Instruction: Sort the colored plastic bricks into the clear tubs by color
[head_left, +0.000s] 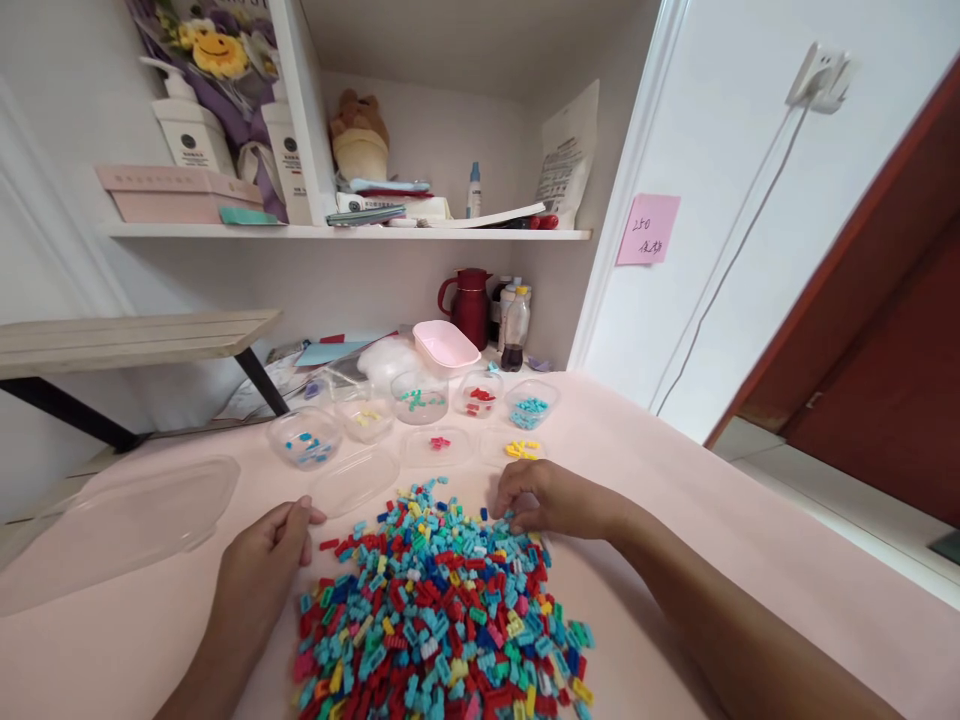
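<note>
Bricks (pixel 450 610): heaped before us
Left hand (pixel 266 550): fingers together, beside them
Right hand (pixel 551 500): at their edge; grip, we can't tell

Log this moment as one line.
left grip: beside brick pile; right grip: at pile's far-right edge, hold unclear; pile: mixed colours; several clear tubs beyond: single-colour bricks

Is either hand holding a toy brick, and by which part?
I can't tell. The right hand is at the far edge of the brick pile, its grip unclear. No brick shows in the left hand.
</note>
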